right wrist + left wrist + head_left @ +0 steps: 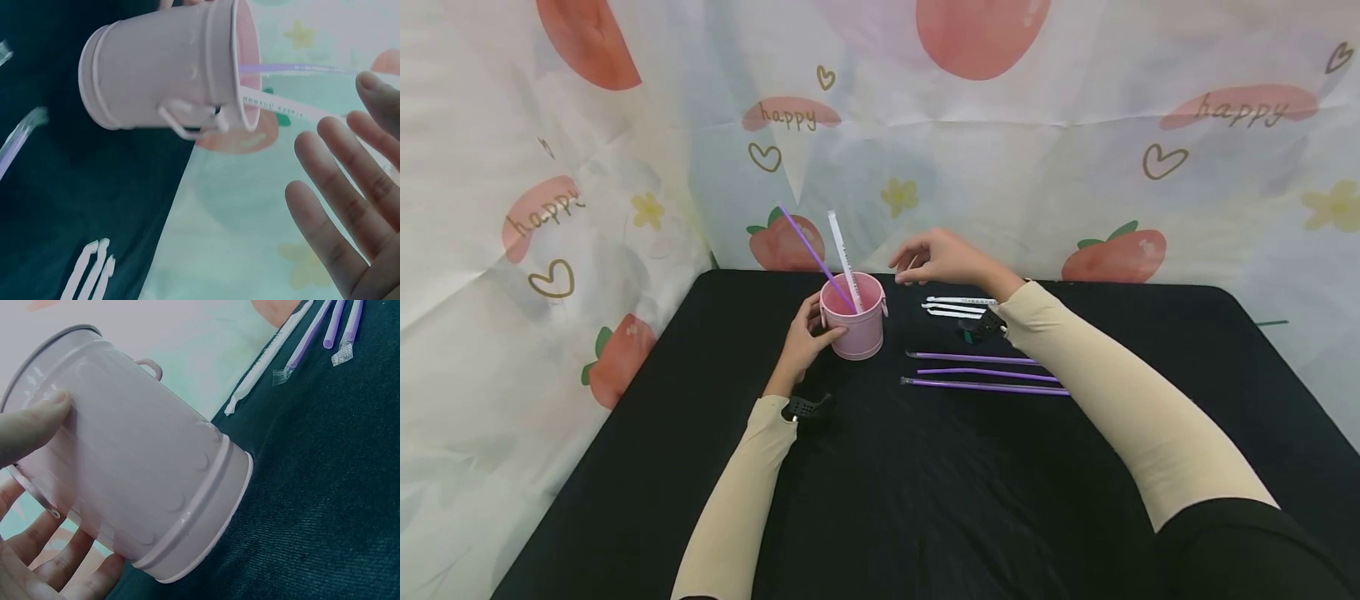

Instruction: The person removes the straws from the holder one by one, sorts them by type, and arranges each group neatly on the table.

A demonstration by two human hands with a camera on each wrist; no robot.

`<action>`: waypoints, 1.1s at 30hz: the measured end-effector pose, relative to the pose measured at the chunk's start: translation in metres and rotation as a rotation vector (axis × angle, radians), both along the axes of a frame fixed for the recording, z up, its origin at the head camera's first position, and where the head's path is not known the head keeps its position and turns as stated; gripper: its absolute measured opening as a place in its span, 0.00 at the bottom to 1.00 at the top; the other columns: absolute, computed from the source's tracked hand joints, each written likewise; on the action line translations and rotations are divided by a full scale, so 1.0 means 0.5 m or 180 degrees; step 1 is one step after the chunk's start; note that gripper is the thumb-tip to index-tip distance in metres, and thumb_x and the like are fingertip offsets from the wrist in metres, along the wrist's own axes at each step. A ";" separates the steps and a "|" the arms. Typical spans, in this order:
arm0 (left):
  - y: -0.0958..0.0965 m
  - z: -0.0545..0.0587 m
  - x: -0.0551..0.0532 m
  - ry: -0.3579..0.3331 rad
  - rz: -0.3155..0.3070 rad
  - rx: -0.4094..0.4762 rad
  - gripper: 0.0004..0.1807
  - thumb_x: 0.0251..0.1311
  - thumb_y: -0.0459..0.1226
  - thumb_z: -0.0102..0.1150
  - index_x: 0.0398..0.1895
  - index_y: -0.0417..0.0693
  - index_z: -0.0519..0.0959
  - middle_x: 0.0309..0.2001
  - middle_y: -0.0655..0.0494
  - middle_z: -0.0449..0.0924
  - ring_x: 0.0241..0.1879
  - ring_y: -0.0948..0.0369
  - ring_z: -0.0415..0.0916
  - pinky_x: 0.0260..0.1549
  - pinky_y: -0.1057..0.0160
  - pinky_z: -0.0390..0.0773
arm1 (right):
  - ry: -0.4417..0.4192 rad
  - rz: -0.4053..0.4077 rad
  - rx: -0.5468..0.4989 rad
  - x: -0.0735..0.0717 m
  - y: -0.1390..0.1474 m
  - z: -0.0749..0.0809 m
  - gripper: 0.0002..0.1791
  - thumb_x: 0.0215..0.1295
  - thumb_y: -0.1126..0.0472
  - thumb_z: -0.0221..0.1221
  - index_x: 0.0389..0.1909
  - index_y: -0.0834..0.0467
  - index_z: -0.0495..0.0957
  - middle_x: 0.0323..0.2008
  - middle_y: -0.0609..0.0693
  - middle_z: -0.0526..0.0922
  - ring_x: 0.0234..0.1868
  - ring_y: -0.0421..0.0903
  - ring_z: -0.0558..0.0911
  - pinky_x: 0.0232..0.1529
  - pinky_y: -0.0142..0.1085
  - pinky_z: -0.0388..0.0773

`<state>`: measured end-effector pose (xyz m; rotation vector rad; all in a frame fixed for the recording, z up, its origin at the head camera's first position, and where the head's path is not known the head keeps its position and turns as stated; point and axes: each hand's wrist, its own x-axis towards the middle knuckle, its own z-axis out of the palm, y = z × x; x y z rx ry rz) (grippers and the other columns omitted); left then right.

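Note:
A pink metal bucket (859, 335) with small side handles stands upright on the black cloth. My left hand (805, 342) holds it from the left, the thumb (44, 419) on its near side and the fingers around the other side. Leaning in the bucket are a purple straw (805, 237) and a white paper-wrapped straw (842, 250), both rising above the rim. To the right of the rim and a little above it, my right hand (943, 257) hovers with loosely bent fingers and nothing in them. In the right wrist view its fingers (337, 187) are spread apart.
White paper-wrapped straws (955, 307) lie on the table right of the bucket, partly behind the right wrist. Nearer are several purple straws (977, 386), some in clear sleeves, their right ends hidden by the sleeve. A printed curtain (1000, 183) hangs behind the black-covered table (925, 500).

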<state>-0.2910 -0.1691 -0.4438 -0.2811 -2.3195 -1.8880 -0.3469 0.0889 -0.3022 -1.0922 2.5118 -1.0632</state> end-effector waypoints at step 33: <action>0.000 -0.004 -0.004 -0.0037 0.0012 0.0001 0.38 0.55 0.32 0.64 0.69 0.47 0.58 0.64 0.42 0.65 0.62 0.46 0.65 0.62 0.46 0.66 | 0.0060 -0.0874 -0.0613 -0.065 -0.152 -0.089 0.20 0.56 0.62 0.65 0.48 0.67 0.77 0.44 0.64 0.83 0.47 0.56 0.83 0.50 0.44 0.79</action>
